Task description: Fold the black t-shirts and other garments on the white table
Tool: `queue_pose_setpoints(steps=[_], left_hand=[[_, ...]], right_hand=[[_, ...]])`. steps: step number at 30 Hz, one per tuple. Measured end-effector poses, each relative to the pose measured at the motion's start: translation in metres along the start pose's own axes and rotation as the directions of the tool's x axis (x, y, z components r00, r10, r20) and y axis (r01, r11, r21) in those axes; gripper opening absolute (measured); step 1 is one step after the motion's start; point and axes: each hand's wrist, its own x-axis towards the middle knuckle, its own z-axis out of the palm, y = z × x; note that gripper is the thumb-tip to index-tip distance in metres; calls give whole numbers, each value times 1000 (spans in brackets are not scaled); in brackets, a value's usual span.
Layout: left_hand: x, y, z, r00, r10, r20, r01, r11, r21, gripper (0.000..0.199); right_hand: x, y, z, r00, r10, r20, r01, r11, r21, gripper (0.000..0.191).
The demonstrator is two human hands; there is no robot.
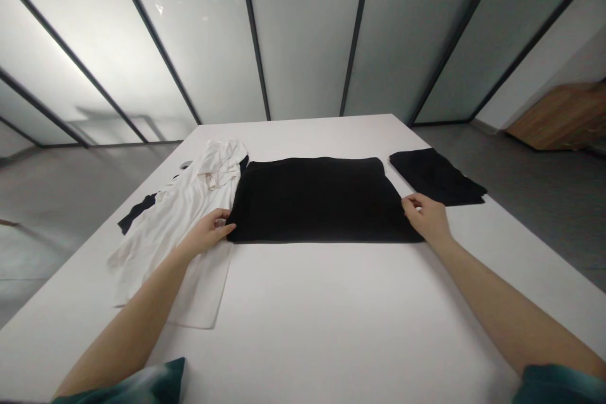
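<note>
A black folded garment point(317, 202) lies flat in the middle of the white table point(331, 303), its near edge running straight across. Its exact kind cannot be made out. My left hand point(211, 231) pinches its left edge near the front corner, thumb on top. At the opposite side, my right hand point(426, 214) grips the right edge between thumb and fingers. Under and beside my left forearm is a loosely spread white garment point(175, 233), partly covered by that arm. A second black folded garment point(433, 177) rests at the right, just beyond my right hand.
A dark piece of cloth point(137, 211) sticks out from beneath the white garment at the table's left edge. Behind the table stands a frosted glass partition point(303, 31) with dark frames. A brown wooden object point(558, 117) is on the floor at far right.
</note>
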Motion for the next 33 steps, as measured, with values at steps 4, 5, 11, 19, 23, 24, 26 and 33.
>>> queue_pose_setpoints(steps=[4,5,11,19,23,24,26,33], left_hand=[[-8,5,5,997,12,79,12,958,-287,50],[-10,6,3,995,10,101,22,952,-306,49],[-10,-2,-23,988,-85,130,96,992,-80,43],[-12,1,-19,994,-45,100,45,999,1,49],[-12,5,-9,991,108,75,-109,994,7,42],[-12,5,-8,990,120,72,-122,992,27,40],[-11,5,-8,990,129,62,-134,988,82,36],[-16,0,-9,996,-64,67,70,993,-100,42]], right_hand=[[-3,6,-2,1000,15,17,-16,999,32,23],[-4,6,-4,999,29,13,-30,999,38,23],[-4,6,-6,998,61,-9,-61,998,28,20],[-5,6,-5,999,51,1,-51,998,44,21],[-5,4,-6,999,42,1,-42,998,42,24],[-5,4,-6,999,43,6,-43,998,40,24],[-5,3,-6,999,45,14,-46,998,33,23],[-4,7,-3,998,58,29,-59,997,53,20]])
